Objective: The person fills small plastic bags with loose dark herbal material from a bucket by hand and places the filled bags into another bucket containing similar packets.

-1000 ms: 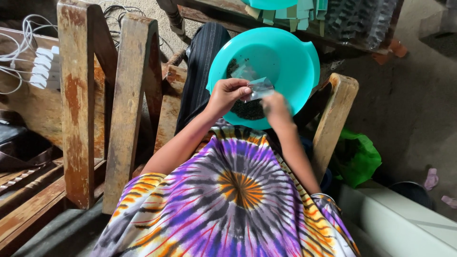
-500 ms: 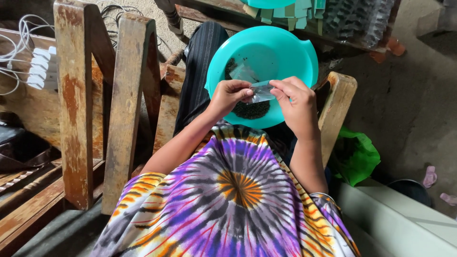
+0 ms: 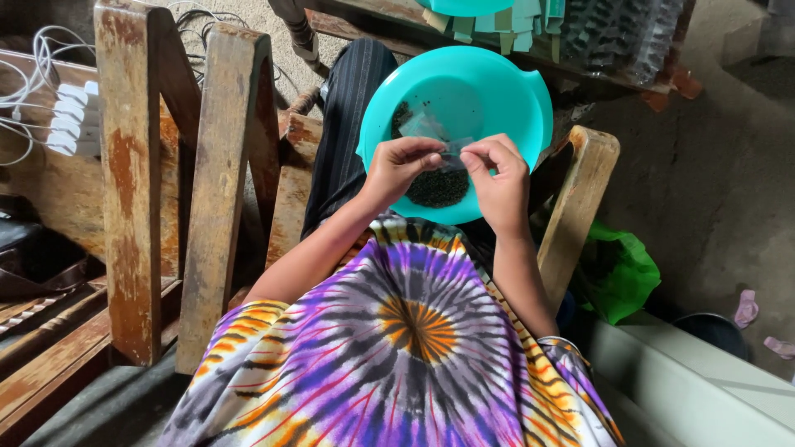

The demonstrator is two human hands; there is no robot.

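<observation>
Near rim of the round turquoise plastic basin covered by the left hand and right hand. Small clear plastic packet pinched between them, too small and blurred to make out its contents. Dark granular heap partly behind the fingers. Second turquoise basin cut by the top edge. Tie-dye shirt cropped at the bottom.

Pretty loud tie-dye top here: a spiral with an orange burst in the middle, swirling out into purple, white, black and yellow bands. Arms are bare, no sleeves past the shoulder, and the legs are in dark pinstriped trousers.
</observation>
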